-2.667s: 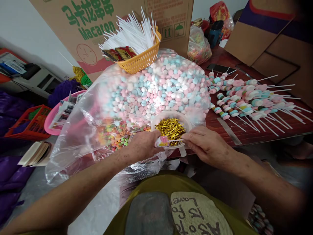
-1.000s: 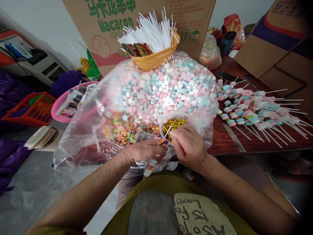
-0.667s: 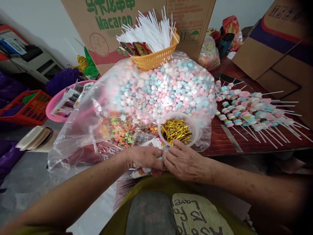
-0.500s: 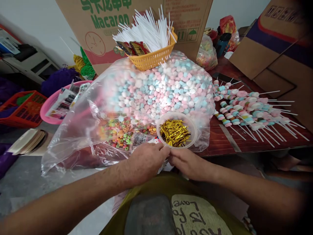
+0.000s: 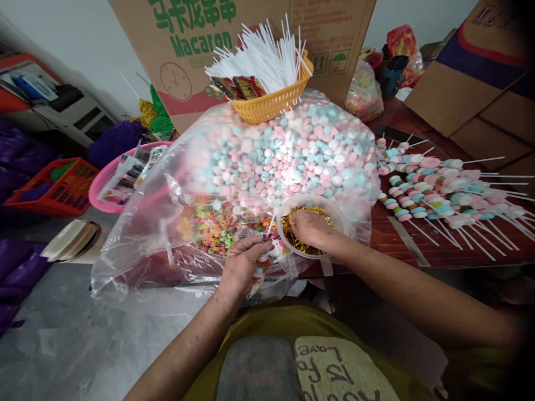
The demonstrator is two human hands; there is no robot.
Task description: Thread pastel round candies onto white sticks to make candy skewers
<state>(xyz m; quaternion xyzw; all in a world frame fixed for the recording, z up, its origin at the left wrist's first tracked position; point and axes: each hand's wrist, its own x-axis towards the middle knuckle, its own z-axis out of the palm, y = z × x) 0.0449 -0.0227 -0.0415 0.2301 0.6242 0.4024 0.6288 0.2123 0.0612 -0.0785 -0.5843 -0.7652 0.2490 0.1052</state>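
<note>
My left hand (image 5: 241,263) is closed around a candy skewer in a small printed clear bag (image 5: 264,262), its white stick poking up near the bowl. My right hand (image 5: 308,229) reaches into a clear plastic bowl (image 5: 336,209) of gold twist ties (image 5: 292,224), fingers curled down among them; what they pinch is hidden. Both hands sit in front of a big clear bag of pink, blue and white candies (image 5: 284,150), with coloured ring candies (image 5: 213,225) at its near side.
A row of finished candy skewers (image 5: 438,186) lies on the red-brown table (image 5: 388,239) at right. A yellow basket (image 5: 271,103) of white sticks rests on the candy bag, cardboard boxes (image 5: 188,44) behind. A pink basin (image 5: 108,184) and red basket (image 5: 54,186) stand left.
Earlier both hands worked together on the bagged skewer near my lap. Now my right hand has left it and gone up into the bowl of gold ties; my left hand still holds the skewer.
</note>
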